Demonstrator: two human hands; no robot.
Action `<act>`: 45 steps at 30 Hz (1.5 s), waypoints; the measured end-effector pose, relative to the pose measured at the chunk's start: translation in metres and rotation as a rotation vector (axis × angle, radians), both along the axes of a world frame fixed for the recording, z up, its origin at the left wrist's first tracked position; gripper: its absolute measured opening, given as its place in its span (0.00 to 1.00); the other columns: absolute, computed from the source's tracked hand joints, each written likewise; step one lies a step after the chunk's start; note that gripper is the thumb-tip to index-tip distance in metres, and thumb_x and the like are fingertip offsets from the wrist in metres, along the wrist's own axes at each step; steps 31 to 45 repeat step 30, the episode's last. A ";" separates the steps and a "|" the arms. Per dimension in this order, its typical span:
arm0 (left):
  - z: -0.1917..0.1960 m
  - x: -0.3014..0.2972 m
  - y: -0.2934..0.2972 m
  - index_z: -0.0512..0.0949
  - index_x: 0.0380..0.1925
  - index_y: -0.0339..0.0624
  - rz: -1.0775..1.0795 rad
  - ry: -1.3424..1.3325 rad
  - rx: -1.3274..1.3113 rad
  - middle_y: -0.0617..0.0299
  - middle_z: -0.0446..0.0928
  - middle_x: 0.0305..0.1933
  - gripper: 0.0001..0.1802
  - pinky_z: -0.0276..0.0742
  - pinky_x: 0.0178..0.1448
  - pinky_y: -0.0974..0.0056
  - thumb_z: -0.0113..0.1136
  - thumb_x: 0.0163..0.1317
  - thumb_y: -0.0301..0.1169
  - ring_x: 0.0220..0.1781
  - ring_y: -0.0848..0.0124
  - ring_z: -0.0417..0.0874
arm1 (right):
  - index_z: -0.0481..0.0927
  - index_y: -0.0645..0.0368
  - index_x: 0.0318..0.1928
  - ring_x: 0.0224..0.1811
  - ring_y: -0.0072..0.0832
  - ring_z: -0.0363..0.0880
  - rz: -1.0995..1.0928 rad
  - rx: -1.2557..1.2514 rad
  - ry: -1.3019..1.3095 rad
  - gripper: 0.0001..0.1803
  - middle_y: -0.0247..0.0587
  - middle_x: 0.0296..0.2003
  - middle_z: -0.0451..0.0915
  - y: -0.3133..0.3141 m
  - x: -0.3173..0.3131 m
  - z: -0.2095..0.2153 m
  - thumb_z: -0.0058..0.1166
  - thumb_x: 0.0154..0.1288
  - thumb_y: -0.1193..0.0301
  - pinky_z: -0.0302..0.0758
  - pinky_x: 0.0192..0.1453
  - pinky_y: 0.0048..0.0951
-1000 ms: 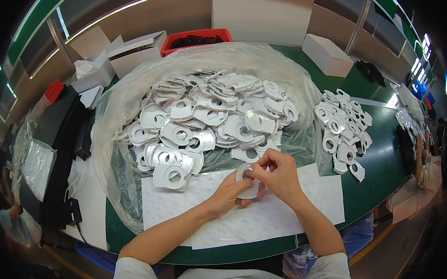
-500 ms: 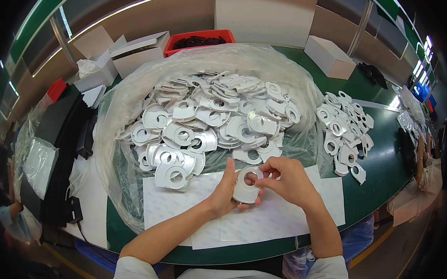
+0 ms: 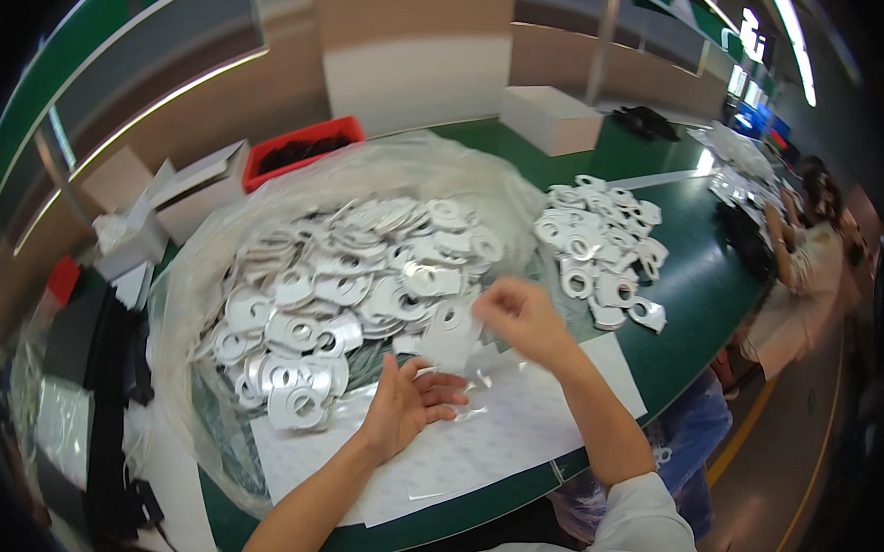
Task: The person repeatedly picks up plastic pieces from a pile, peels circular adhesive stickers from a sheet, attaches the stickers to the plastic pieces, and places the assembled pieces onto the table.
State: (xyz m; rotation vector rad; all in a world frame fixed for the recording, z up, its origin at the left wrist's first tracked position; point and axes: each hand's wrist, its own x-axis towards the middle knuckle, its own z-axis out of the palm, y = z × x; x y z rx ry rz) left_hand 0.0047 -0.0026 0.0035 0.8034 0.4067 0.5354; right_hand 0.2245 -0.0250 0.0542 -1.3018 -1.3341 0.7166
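From the fingertips of my right hand [image 3: 524, 324] hangs a flat white plastic piece with a round hole [image 3: 449, 337], pinched by its edge and blurred. It is over the near right side of a big heap of similar white ring-shaped pieces [image 3: 344, 262], which lies on clear plastic sheeting. My left hand [image 3: 407, 408] is below and to the left, palm turned up, fingers apart and gripping nothing. Close to its fingertips some clear, shiny film [image 3: 479, 381] shows; whether the hand touches it I cannot tell. White paper sheets [image 3: 514, 437] lie under both hands.
A second, smaller pile of white pieces [image 3: 606, 244] sits at the right on the green table [image 3: 685, 237]. Along the back stand a red bin [image 3: 304, 152] with dark parts and a white box [image 3: 550, 120]. At far right another person [image 3: 808, 262] works.
The white piece has left my left hand and moved up and to the left, toward the heap, in my right hand. My left hand has opened. The view has turned to the right.
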 end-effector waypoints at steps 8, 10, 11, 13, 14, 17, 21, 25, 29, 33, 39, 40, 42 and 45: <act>-0.010 0.004 -0.008 0.63 0.55 0.38 -0.111 0.069 0.304 0.49 0.75 0.44 0.39 0.73 0.50 0.62 0.23 0.67 0.63 0.46 0.62 0.78 | 0.79 0.66 0.45 0.37 0.34 0.80 -1.014 -0.047 -0.504 0.20 0.44 0.36 0.81 -0.057 0.133 -0.004 0.61 0.58 0.64 0.74 0.40 0.32; -0.010 0.004 -0.008 0.63 0.55 0.37 -0.103 0.024 0.266 0.50 0.75 0.43 0.37 0.74 0.49 0.63 0.26 0.68 0.61 0.44 0.63 0.78 | 0.78 0.66 0.47 0.43 0.42 0.78 -1.023 -0.082 -0.547 0.28 0.49 0.41 0.80 -0.094 0.136 -0.016 0.64 0.53 0.56 0.73 0.46 0.35; -0.010 0.002 -0.008 0.64 0.54 0.36 -0.077 -0.015 0.223 0.50 0.75 0.42 0.35 0.74 0.48 0.63 0.29 0.70 0.58 0.43 0.64 0.78 | 0.77 0.65 0.50 0.49 0.43 0.74 -0.968 -0.184 -0.588 0.31 0.50 0.46 0.77 -0.112 0.132 -0.019 0.64 0.52 0.54 0.71 0.50 0.37; -0.012 -0.005 -0.005 0.66 0.51 0.36 0.047 -0.070 0.307 0.51 0.75 0.40 0.32 0.74 0.45 0.63 0.31 0.70 0.56 0.41 0.65 0.78 | 0.75 0.64 0.52 0.55 0.44 0.70 -0.908 -0.300 -0.624 0.34 0.51 0.51 0.75 -0.144 0.106 -0.031 0.65 0.50 0.52 0.68 0.55 0.38; -0.014 -0.008 -0.003 0.67 0.48 0.37 0.179 -0.128 0.398 0.53 0.75 0.38 0.29 0.75 0.43 0.64 0.33 0.71 0.54 0.38 0.65 0.78 | 0.73 0.63 0.54 0.59 0.45 0.65 -0.935 -0.337 -0.776 0.37 0.51 0.55 0.70 -0.159 0.089 -0.041 0.66 0.49 0.52 0.64 0.59 0.42; -0.017 -0.008 0.004 0.70 0.38 0.39 0.578 -0.113 0.429 0.59 0.74 0.29 0.24 0.73 0.33 0.67 0.35 0.71 0.49 0.29 0.69 0.76 | 0.68 0.61 0.59 0.65 0.48 0.54 -1.078 -0.362 -0.819 0.43 0.52 0.62 0.61 -0.198 0.070 -0.067 0.67 0.46 0.51 0.56 0.64 0.50; -0.022 -0.009 0.015 0.71 0.35 0.39 0.764 -0.027 0.444 0.60 0.73 0.27 0.22 0.71 0.31 0.68 0.35 0.70 0.47 0.27 0.71 0.75 | 0.62 0.66 0.62 0.54 0.40 0.69 -1.247 -0.341 -0.494 0.48 0.56 0.55 0.68 -0.237 0.066 -0.089 0.68 0.47 0.51 0.67 0.56 0.39; -0.020 -0.008 0.017 0.71 0.33 0.39 0.762 0.027 0.300 0.61 0.73 0.25 0.20 0.69 0.29 0.70 0.36 0.69 0.44 0.24 0.72 0.74 | 0.66 0.73 0.57 0.29 0.24 0.79 -0.814 -0.319 0.283 0.33 0.45 0.34 0.82 -0.282 0.076 -0.100 0.61 0.60 0.62 0.74 0.38 0.20; -0.026 -0.006 0.021 0.72 0.34 0.40 0.723 0.055 0.295 0.61 0.73 0.24 0.20 0.69 0.28 0.71 0.36 0.69 0.44 0.23 0.72 0.74 | 0.72 0.71 0.51 0.38 0.29 0.82 -0.799 -0.152 0.517 0.21 0.48 0.39 0.82 -0.352 0.094 -0.144 0.56 0.64 0.68 0.77 0.45 0.25; -0.026 -0.006 0.022 0.73 0.35 0.40 0.706 0.066 0.304 0.61 0.73 0.24 0.21 0.69 0.28 0.71 0.36 0.69 0.44 0.24 0.72 0.74 | 0.72 0.70 0.52 0.42 0.34 0.83 -0.897 -0.010 0.625 0.23 0.50 0.41 0.81 -0.375 0.103 -0.165 0.57 0.63 0.67 0.79 0.50 0.28; -0.026 -0.006 0.022 0.73 0.35 0.40 0.706 0.066 0.304 0.61 0.73 0.24 0.21 0.69 0.28 0.71 0.36 0.69 0.44 0.24 0.72 0.74 | 0.72 0.70 0.52 0.42 0.34 0.83 -0.897 -0.010 0.625 0.23 0.50 0.41 0.81 -0.375 0.103 -0.165 0.57 0.63 0.67 0.79 0.50 0.28; -0.026 -0.006 0.022 0.73 0.35 0.40 0.706 0.066 0.304 0.61 0.73 0.24 0.21 0.69 0.28 0.71 0.36 0.69 0.44 0.24 0.72 0.74 | 0.72 0.70 0.52 0.42 0.34 0.83 -0.897 -0.010 0.625 0.23 0.50 0.41 0.81 -0.375 0.103 -0.165 0.57 0.63 0.67 0.79 0.50 0.28; -0.026 -0.006 0.022 0.73 0.35 0.40 0.706 0.066 0.304 0.61 0.73 0.24 0.21 0.69 0.28 0.71 0.36 0.69 0.44 0.24 0.72 0.74 | 0.72 0.70 0.52 0.42 0.34 0.83 -0.897 -0.010 0.625 0.23 0.50 0.41 0.81 -0.375 0.103 -0.165 0.57 0.63 0.67 0.79 0.50 0.28; -0.026 -0.006 0.022 0.73 0.35 0.40 0.706 0.066 0.304 0.61 0.73 0.24 0.21 0.69 0.28 0.71 0.36 0.69 0.44 0.24 0.72 0.74 | 0.72 0.70 0.52 0.42 0.34 0.83 -0.897 -0.010 0.625 0.23 0.50 0.41 0.81 -0.375 0.103 -0.165 0.57 0.63 0.67 0.79 0.50 0.28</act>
